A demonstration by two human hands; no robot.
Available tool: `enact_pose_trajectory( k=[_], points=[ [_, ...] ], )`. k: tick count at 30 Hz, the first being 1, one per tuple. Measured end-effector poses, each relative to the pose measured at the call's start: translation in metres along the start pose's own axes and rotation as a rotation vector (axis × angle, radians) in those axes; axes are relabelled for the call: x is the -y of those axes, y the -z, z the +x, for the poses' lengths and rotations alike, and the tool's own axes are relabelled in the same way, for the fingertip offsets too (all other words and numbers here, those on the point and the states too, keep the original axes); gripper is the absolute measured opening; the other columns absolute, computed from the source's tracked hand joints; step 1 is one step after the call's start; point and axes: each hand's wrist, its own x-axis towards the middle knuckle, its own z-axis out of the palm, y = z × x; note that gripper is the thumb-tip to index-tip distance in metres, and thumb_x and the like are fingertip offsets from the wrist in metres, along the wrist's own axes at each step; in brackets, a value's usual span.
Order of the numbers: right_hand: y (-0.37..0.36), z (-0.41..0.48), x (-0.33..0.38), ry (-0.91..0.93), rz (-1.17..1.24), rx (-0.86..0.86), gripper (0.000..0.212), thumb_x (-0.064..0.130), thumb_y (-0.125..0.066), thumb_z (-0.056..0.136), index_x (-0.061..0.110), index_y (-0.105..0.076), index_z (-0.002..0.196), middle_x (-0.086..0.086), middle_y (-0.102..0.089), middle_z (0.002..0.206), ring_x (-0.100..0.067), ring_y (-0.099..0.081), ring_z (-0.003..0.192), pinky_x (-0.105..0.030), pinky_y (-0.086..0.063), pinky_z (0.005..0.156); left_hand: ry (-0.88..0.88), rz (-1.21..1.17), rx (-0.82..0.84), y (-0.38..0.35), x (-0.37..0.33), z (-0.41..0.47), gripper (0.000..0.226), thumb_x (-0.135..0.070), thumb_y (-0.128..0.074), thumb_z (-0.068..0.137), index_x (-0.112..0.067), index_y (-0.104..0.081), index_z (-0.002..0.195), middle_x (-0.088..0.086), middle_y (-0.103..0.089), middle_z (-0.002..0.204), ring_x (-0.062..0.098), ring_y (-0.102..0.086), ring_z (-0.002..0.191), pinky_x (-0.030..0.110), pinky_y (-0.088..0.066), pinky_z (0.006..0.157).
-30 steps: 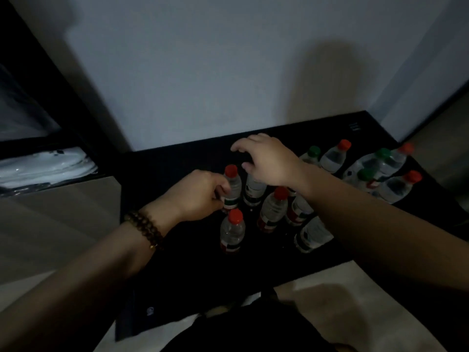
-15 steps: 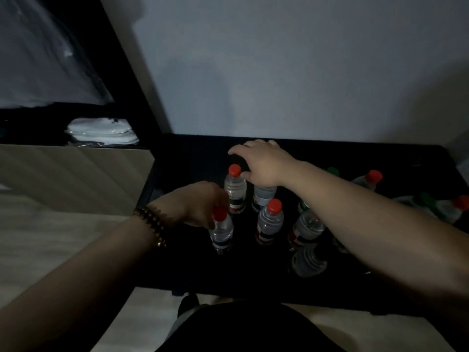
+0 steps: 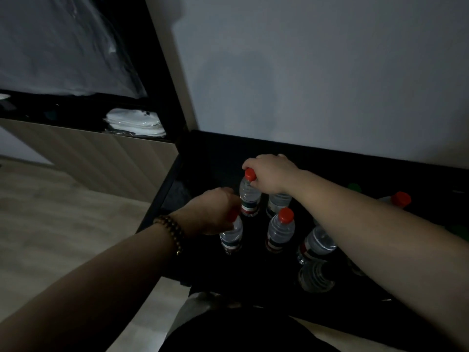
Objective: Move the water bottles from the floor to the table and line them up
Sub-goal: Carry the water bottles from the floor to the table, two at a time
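The water bottles are small, clear plastic, mostly red-capped, with a dark band of label low on the body; they stand on a black tabletop set against a pale wall. The left hand, a beaded bracelet on its wrist, is closed around the neck of the near-left bottle, its red cap barely showing at the fingers; this bottle leans slightly. The right hand is curled over the top of a bottle behind, whose cap is hidden; whether it truly grips that bottle I cannot tell; its thumb side touches the red cap of the back-left bottle, which stands upright. A middle bottle stands free with its red cap clear; another sits partly under the right forearm; one more looks to lie nearest the front edge. Farther right, a red-capped bottle shows dimly.
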Motion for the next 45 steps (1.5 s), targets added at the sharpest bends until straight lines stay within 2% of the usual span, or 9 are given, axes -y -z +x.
enact_pose_trajectory(
  k=[7, 14, 18, 24, 28, 32, 36, 40, 45],
  points=[
    [0.004, 0.007, 0.001, -0.029, -0.039, 0.047, 0.035, 0.037, -0.066, 0.087, 0.028, -0.058, 0.12, 0.003, -0.054, 0.099, -0.018, -0.054, 0.089, -0.043, -0.041, 0.096, 0.005, -0.058, -0.068, 0.026, 0.028, 0.012, 0.022, -0.031, -0.075, 0.075, -0.02, -0.072, 0.094, 0.0, -0.06, 0.097, 0.019, -0.061, 0.086, 0.034, -0.055, 0.079],
    [0.009, 0.016, 0.007, -0.008, -0.159, 0.064, 0.04, 0.051, -0.062, 0.091, 0.022, -0.056, 0.118, -0.002, -0.064, 0.105, -0.025, -0.058, 0.107, -0.042, -0.039, 0.094, -0.006, -0.068, -0.151, 0.074, 0.07, 0.051, 0.022, -0.029, -0.078, 0.067, -0.024, -0.074, 0.088, -0.006, -0.063, 0.09, 0.012, -0.061, 0.08, 0.029, -0.056, 0.073],
    [0.021, 0.031, 0.005, -0.024, -0.161, 0.025, 0.036, 0.052, -0.062, 0.089, 0.024, -0.057, 0.112, 0.002, -0.059, 0.096, -0.025, -0.056, 0.107, -0.043, -0.038, 0.091, 0.012, -0.018, -0.185, 0.092, 0.093, 0.082, 0.02, -0.029, -0.077, 0.066, -0.024, -0.072, 0.085, -0.007, -0.064, 0.085, 0.013, -0.062, 0.078, 0.026, -0.053, 0.069],
    [0.047, 0.068, -0.009, -0.113, -0.093, -0.062, 0.037, 0.051, -0.065, 0.086, 0.025, -0.058, 0.112, -0.002, -0.064, 0.105, -0.027, -0.061, 0.1, -0.038, -0.042, 0.08, 0.055, -0.01, -0.215, 0.116, 0.132, 0.128, 0.026, -0.027, -0.079, 0.07, -0.021, -0.075, 0.095, 0.002, -0.07, 0.097, 0.02, -0.065, 0.092, 0.03, -0.056, 0.08],
    [0.057, 0.102, -0.016, -0.169, -0.072, -0.103, 0.031, 0.044, -0.063, 0.091, 0.024, -0.056, 0.113, -0.003, -0.064, 0.107, -0.026, -0.059, 0.095, -0.035, -0.034, 0.074, 0.063, -0.027, -0.247, 0.129, 0.156, 0.161, 0.021, -0.022, -0.076, 0.077, -0.018, -0.075, 0.098, 0.003, -0.069, 0.101, 0.02, -0.062, 0.094, 0.031, -0.055, 0.081],
    [0.067, 0.141, -0.024, -0.253, -0.061, -0.145, 0.035, 0.042, -0.061, 0.094, 0.018, -0.054, 0.119, -0.011, -0.062, 0.118, -0.033, -0.061, 0.108, -0.036, -0.04, 0.076, 0.062, -0.061, -0.284, 0.137, 0.177, 0.191, 0.021, -0.022, -0.073, 0.081, -0.016, -0.074, 0.101, 0.005, -0.068, 0.105, 0.021, -0.061, 0.096, 0.033, -0.054, 0.083],
    [0.075, 0.176, -0.034, -0.297, -0.054, -0.168, 0.036, 0.04, -0.06, 0.095, 0.017, -0.053, 0.122, -0.013, -0.061, 0.118, -0.034, -0.061, 0.107, -0.036, -0.041, 0.074, 0.053, -0.064, -0.309, 0.143, 0.191, 0.219, 0.024, -0.022, -0.068, 0.082, -0.013, -0.074, 0.104, 0.007, -0.066, 0.104, 0.025, -0.063, 0.097, 0.036, -0.056, 0.084],
    [0.081, 0.205, -0.043, -0.36, -0.012, -0.179, 0.042, 0.04, -0.059, 0.095, 0.015, -0.051, 0.128, -0.014, -0.058, 0.123, -0.035, -0.057, 0.114, -0.04, -0.046, 0.085, 0.067, -0.09, -0.339, 0.147, 0.202, 0.244, 0.017, -0.024, -0.069, 0.082, -0.018, -0.072, 0.098, 0.002, -0.056, 0.099, 0.025, -0.061, 0.094, 0.03, -0.05, 0.076],
    [0.084, 0.231, -0.052, -0.391, -0.002, -0.167, 0.044, 0.039, -0.062, 0.094, 0.015, -0.05, 0.129, -0.014, -0.057, 0.129, -0.034, -0.054, 0.12, -0.042, -0.046, 0.092, 0.055, -0.104, -0.355, 0.149, 0.214, 0.267, 0.018, -0.022, -0.069, 0.083, -0.018, -0.071, 0.1, 0.006, -0.055, 0.102, 0.028, -0.059, 0.097, 0.029, -0.046, 0.077]
  ],
)
